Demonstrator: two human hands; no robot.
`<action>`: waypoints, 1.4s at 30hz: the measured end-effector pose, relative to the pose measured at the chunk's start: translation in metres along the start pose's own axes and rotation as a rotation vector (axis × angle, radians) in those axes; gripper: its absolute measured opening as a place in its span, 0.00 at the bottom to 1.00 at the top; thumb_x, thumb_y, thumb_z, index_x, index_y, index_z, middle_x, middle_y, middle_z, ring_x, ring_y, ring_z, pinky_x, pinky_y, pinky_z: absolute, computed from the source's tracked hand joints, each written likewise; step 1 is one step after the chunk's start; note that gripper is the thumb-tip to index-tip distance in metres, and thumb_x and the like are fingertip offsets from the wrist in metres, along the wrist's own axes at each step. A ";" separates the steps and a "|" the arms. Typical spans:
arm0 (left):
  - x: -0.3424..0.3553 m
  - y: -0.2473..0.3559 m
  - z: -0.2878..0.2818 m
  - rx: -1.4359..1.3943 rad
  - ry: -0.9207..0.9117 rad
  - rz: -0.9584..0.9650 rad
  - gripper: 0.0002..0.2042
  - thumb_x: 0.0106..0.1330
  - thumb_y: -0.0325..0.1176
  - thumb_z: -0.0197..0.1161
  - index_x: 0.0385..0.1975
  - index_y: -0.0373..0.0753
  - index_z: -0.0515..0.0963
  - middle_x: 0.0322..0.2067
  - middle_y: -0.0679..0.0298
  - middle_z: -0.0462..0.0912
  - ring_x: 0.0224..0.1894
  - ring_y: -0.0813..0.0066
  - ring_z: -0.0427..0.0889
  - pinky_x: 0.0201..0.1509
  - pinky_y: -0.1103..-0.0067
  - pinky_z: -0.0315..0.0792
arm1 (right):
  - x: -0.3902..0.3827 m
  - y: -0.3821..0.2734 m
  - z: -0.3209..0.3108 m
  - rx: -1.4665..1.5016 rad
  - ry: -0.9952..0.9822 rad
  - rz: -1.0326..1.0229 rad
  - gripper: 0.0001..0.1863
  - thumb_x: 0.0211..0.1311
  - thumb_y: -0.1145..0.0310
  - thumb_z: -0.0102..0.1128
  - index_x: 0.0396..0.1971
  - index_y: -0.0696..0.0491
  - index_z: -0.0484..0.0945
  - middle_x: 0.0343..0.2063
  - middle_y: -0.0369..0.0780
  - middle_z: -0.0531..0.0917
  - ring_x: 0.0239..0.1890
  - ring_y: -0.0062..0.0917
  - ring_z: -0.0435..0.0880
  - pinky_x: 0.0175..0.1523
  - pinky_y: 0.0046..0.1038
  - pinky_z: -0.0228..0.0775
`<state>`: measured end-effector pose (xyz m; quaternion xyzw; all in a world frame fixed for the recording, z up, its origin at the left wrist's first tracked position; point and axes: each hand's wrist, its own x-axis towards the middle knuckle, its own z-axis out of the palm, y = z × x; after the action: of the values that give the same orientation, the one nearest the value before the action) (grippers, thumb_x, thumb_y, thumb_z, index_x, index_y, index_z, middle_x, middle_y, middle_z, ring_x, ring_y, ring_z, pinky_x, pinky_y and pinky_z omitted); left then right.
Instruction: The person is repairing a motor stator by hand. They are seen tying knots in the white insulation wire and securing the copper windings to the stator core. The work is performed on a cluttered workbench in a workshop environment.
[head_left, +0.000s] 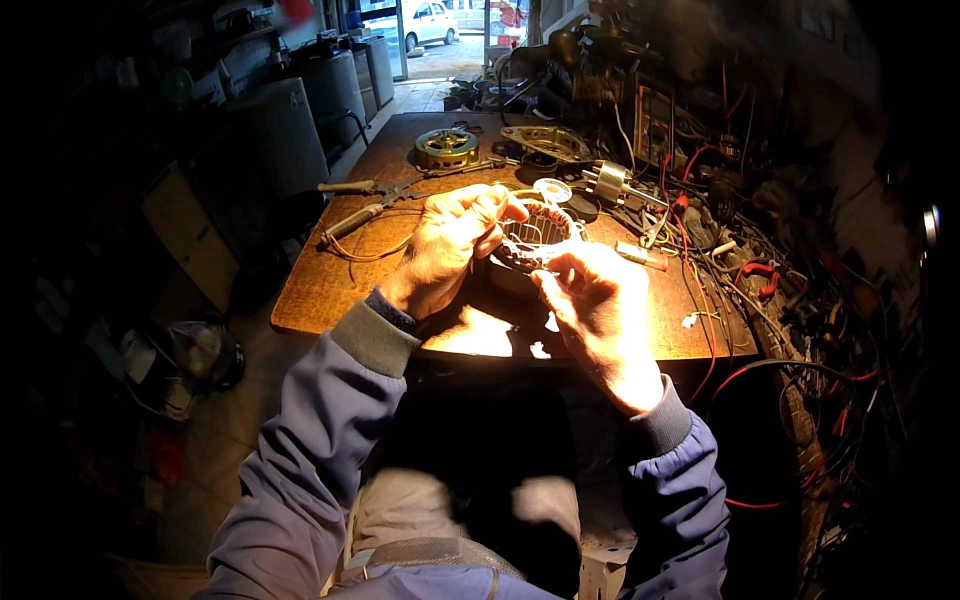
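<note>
A motor stator [543,228], a ring with reddish-brown wire windings round a slotted metal core, stands on the wooden table in front of me, brightly lit. My left hand [450,235] is at its left rim, thumb and fingers pinched together. What they hold, if anything, is too small to make out. My right hand [600,305] is at the near right edge of the ring, its thumb and forefinger closed at the windings. Strong glare washes out that hand, and what lies between its fingertips cannot be told. A thin pale strand shows between the two hands.
On the wooden table [330,270] lie pliers [395,190], a wooden-handled tool [355,222], a round brass-coloured motor cover [447,148], another cover [548,143] and a rotor [608,183]. A white spool [552,190] sits behind the stator. Tangled wires [700,250] crowd the right side.
</note>
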<state>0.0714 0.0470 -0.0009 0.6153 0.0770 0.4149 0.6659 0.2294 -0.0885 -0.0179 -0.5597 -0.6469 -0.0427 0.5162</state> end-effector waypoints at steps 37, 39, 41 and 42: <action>-0.006 -0.003 -0.007 0.036 -0.080 0.036 0.16 0.83 0.42 0.58 0.43 0.34 0.85 0.39 0.62 0.88 0.27 0.87 0.67 0.33 0.86 0.62 | -0.011 -0.008 0.014 -0.174 0.172 -0.045 0.07 0.54 0.77 0.74 0.32 0.56 0.83 0.28 0.40 0.80 0.25 0.25 0.77 0.32 0.27 0.71; -0.006 -0.002 -0.007 0.043 -0.087 0.030 0.16 0.83 0.42 0.58 0.42 0.35 0.85 0.38 0.63 0.87 0.27 0.87 0.66 0.33 0.86 0.62 | -0.012 -0.005 0.014 -0.130 0.174 -0.040 0.06 0.56 0.77 0.73 0.32 0.57 0.83 0.28 0.39 0.80 0.25 0.24 0.77 0.32 0.27 0.71; -0.006 -0.001 -0.007 0.049 -0.094 0.018 0.16 0.83 0.42 0.58 0.42 0.35 0.85 0.38 0.64 0.87 0.27 0.88 0.66 0.32 0.87 0.62 | -0.011 -0.002 0.013 -0.102 0.176 -0.064 0.05 0.58 0.77 0.73 0.32 0.57 0.84 0.28 0.39 0.80 0.25 0.24 0.77 0.32 0.27 0.71; -0.006 -0.001 -0.007 0.048 -0.094 0.015 0.16 0.83 0.42 0.58 0.42 0.35 0.85 0.37 0.64 0.87 0.27 0.88 0.66 0.32 0.87 0.62 | -0.010 -0.002 0.012 -0.094 0.176 -0.088 0.05 0.58 0.77 0.72 0.32 0.58 0.84 0.28 0.39 0.79 0.25 0.23 0.77 0.32 0.26 0.71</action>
<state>0.0638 0.0485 -0.0057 0.6506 0.0509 0.3886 0.6505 0.2190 -0.0877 -0.0296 -0.5484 -0.6202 -0.1446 0.5419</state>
